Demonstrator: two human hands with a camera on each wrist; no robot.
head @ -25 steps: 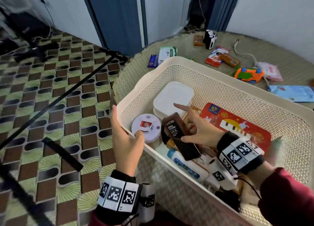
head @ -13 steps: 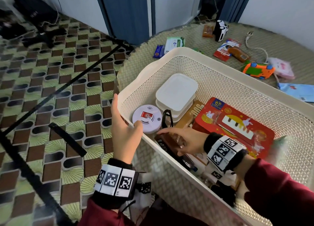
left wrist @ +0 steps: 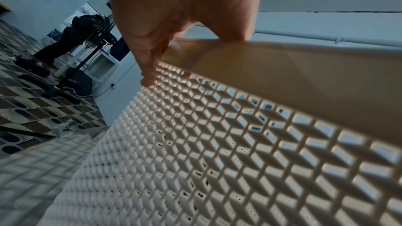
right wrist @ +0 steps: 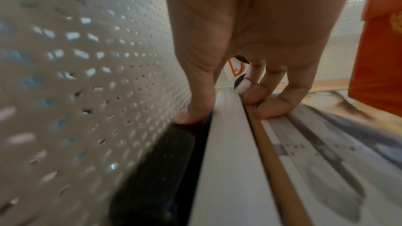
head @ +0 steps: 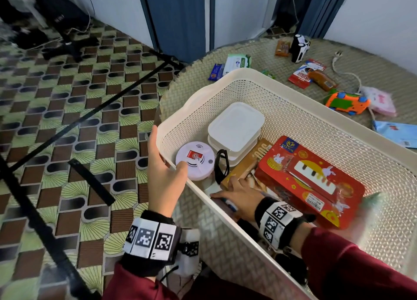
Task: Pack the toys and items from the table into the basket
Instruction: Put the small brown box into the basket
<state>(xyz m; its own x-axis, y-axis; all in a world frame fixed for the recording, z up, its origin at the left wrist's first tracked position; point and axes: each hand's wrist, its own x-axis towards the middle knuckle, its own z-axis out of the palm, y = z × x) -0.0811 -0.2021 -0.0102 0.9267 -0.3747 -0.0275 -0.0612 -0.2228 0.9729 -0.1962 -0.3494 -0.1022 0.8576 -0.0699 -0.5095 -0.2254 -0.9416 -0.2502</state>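
Note:
The cream perforated basket stands on the woven table. My left hand grips its near left rim, thumb inside, fingers down the outer wall. Low inside the basket by the near wall is my right hand. Its thumb presses on the end of a dark bottle, which lies along the wall beside a white tube, while its fingers rest on a flat pack. Also in the basket are a red box, a round white alarm and stacked white containers.
On the table behind the basket lie an orange toy car, a black-and-white toy car, a wipes pack, a red packet, a pink pouch, a blue pack and a white cable. Black tripod legs cross the floor on the left.
My right hand has carried the dark bottle down from above the basket's contents and laid it along the near wall. The left hand has stayed on the rim.

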